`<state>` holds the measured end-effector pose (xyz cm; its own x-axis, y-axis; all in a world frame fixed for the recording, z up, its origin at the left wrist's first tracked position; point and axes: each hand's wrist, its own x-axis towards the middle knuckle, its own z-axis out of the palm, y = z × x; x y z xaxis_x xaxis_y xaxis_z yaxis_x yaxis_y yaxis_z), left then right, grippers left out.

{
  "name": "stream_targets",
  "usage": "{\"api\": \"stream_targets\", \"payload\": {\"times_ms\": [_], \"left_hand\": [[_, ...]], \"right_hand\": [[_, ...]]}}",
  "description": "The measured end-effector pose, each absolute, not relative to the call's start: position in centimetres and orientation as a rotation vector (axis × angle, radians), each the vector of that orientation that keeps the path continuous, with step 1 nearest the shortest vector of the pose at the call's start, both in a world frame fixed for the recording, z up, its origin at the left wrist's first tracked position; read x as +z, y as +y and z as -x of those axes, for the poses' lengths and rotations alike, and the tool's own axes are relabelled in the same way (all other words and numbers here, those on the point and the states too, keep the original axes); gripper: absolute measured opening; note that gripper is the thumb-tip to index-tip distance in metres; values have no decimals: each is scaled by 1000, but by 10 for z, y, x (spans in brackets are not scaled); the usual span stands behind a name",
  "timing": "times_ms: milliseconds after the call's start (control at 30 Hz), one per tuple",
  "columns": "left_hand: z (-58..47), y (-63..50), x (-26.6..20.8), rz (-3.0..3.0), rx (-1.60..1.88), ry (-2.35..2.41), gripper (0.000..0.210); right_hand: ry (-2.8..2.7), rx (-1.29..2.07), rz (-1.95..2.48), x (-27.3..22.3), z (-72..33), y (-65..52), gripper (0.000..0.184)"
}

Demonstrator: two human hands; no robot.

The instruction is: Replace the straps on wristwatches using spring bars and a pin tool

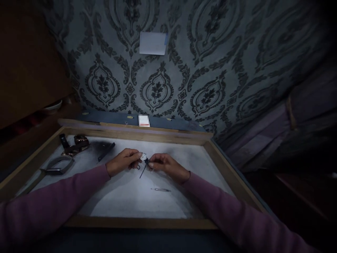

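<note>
Nearest to us, a slim metal tool (160, 190) lies just this side of our right hand (168, 166). That hand's fingers are pinched on the dark strap, while our left hand (124, 161) grips the little watch (143, 157) by its round case, so it's right between both hands. Way left of the left hand there's a grey band (60, 171), with bronze-ish watches (76, 146) beyond it.

Dead centre, watch (143, 157) partly behind left-hand fingers (135, 156), dial marks too tiny! Upper middle, small card (144, 120) pixelated! Left sleeve (60, 200) chopped at left edge, right sleeve (226, 207) at bottom!
</note>
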<state>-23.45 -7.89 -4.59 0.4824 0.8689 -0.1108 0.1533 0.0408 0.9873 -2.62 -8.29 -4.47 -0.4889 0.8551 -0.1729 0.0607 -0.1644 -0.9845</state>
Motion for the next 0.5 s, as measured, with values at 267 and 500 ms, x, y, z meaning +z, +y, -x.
{"api": "stream_targets", "payload": {"times_ms": [267, 500], "left_hand": [[236, -75, -55, -1413, 739, 965, 50], [237, -73, -59, -1402, 735, 952, 40]], "right_hand": [[-1463, 1643, 1095, -51, 25, -79, 39], [-1349, 1432, 1183, -49, -9, -76, 39]]}}
